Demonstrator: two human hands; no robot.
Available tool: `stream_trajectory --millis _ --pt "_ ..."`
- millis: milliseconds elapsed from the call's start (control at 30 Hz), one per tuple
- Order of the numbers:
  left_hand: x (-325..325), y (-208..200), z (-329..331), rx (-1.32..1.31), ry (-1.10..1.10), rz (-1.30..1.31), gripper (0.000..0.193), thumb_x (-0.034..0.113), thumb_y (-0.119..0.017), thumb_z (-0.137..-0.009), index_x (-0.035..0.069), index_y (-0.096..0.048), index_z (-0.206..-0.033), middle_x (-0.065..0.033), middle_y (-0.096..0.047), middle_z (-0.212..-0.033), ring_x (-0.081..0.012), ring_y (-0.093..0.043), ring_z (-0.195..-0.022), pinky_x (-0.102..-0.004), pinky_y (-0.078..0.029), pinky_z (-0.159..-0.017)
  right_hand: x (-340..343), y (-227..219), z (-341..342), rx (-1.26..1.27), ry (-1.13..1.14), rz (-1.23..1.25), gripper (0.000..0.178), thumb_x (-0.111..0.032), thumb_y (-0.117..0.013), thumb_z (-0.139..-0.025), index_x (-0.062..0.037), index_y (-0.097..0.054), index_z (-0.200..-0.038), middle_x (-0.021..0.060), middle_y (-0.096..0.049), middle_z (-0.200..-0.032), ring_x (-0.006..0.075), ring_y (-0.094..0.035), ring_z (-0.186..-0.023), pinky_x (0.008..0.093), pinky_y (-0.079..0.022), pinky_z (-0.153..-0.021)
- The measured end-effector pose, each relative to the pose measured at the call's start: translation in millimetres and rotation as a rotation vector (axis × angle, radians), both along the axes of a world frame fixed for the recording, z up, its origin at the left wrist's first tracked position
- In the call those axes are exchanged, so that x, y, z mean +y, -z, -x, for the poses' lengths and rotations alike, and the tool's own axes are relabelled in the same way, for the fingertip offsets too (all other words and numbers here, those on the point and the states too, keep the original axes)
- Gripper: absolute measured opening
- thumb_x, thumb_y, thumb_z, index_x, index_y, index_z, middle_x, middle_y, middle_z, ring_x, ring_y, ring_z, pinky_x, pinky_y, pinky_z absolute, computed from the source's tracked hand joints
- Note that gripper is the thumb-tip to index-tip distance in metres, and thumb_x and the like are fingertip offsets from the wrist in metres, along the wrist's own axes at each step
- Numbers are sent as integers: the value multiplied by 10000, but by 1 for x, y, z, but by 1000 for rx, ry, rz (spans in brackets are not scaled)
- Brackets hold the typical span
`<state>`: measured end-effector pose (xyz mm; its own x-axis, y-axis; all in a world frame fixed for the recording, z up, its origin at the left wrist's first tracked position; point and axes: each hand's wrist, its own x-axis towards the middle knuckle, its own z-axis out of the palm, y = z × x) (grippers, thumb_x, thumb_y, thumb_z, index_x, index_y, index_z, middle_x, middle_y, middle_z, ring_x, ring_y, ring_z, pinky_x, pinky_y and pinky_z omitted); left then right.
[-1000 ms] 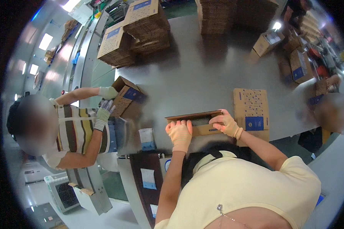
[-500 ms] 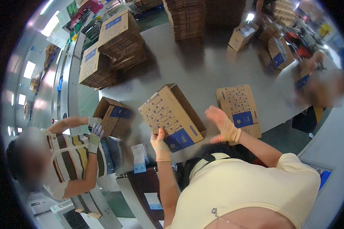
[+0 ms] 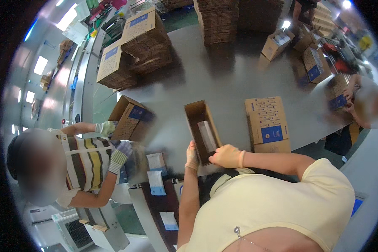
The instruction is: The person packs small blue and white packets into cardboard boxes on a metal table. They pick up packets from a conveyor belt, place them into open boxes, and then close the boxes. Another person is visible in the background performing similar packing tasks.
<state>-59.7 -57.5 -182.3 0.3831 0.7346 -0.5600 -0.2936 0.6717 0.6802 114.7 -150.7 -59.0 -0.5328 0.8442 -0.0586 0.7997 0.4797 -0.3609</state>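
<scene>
An open cardboard box [image 3: 192,112] stands before me on the table, its opening toward me. A pale, flat strip [image 3: 206,136] shows inside it; I cannot tell what it is. My left hand [image 3: 192,156], in a thin fingertip-bare glove, grips the box's left side near its close end. At the right close corner my right hand [image 3: 227,156] is closed with its fingers curled over the box's edge. To the right lies a stack of flattened printed cartons [image 3: 268,122], apart from both hands.
A co-worker in a striped top [image 3: 88,168] handles another open box [image 3: 132,119] at left. Tall stacks of flat cartons [image 3: 145,33] stand at the far left and back. White-and-blue packets [image 3: 156,182] lie near the close edge. Another person [image 3: 369,101] works at far right beside filled boxes [image 3: 317,65].
The box has turned from its printed side to show its open inside, and stands more upright. My right hand has come from the open air onto its close corner. More packets show at left.
</scene>
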Motion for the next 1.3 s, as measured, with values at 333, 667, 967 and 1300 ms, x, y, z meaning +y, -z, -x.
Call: stream_trajectory --millis 333,667,967,1300 --pt "-20 10 -43 1172 454 -397 406 347 -426 -979 18 -529 -1193 -209 -559 -1135 -358 -571 -1003 -412 -447 -906 -26 15 -17 -185 -24 273 121 -162 -571 -828 -65 -609 -890 146 -670 -759 319 -678 -742 431 -542 -612" --pt "-4 -8 30 -68 33 4 232 207 -653 -873 -10 -587 -924 -69 -613 -783 -154 -588 -698 -311 -488 -608 -12 11 -1 -114 -133 154 109 -133 -561 -822 -93 -617 -907 125 -669 -770 299 -679 -736 414 -554 -609" --pt "-17 -11 -15 446 297 -407 963 191 -633 -810 114 24 -1511 -151 -158 -1543 -314 -194 -1400 -363 -309 -1069 1 4 -3 -128 -220 201 79 -146 -555 -832 -88 -609 -830 89 -671 -753 290 -677 -774 414 -548 -595" --pt "-27 -31 -4 730 223 -624 692 269 -528 -915 49 -177 -1469 -217 -324 -1447 -353 -325 -1341 -393 -286 -1095 4 -7 -1 -313 -151 222 147 -212 -568 -857 -73 -610 -877 118 -667 -739 298 -673 -711 404 -529 -574"
